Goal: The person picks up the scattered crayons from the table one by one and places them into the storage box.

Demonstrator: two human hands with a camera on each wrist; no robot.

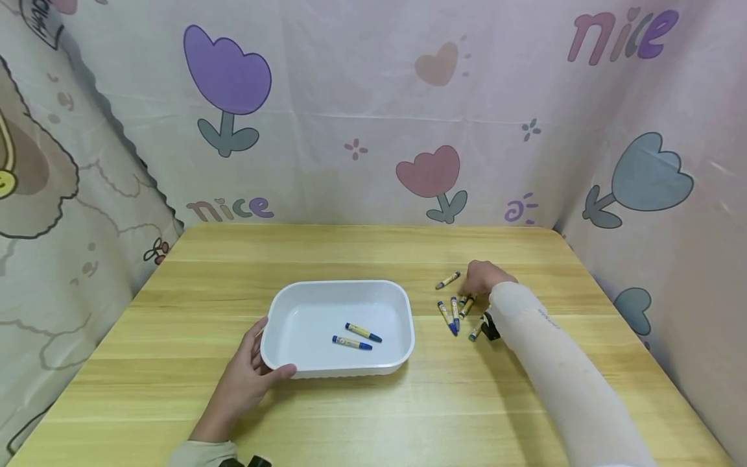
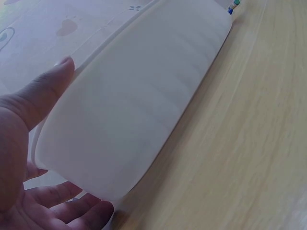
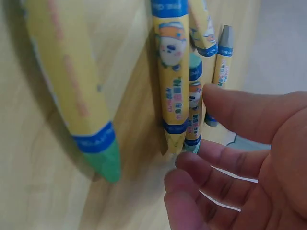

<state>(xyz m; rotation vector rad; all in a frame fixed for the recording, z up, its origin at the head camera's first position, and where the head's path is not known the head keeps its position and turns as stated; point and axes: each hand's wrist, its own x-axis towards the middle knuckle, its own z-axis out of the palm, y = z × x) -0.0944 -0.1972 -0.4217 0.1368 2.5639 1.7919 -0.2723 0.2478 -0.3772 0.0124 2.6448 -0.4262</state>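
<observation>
A white plastic tray (image 1: 338, 373) sits on the table with two crayons (image 1: 352, 342) inside, both yellow-wrapped with blue ends. My left hand (image 1: 248, 376) grips its near left corner, thumb on the rim and fingers round the outer end wall. Right of the tray lies a loose group of several crayons (image 1: 447, 318). Over them is my right hand (image 1: 487, 279), thumb and fingers apart. In the right wrist view, its fingertips come right at a teal-ended crayon (image 3: 194, 115), beside a pale-yellow-tipped crayon (image 3: 173, 72). A green-tipped crayon (image 3: 72, 76) lies nearer the camera.
The wooden table (image 1: 373, 421) spreads round the tray. A grey-ended crayon (image 3: 223, 62) lies beyond the right thumb. Printed cloth (image 1: 338, 78) hangs behind and at both sides.
</observation>
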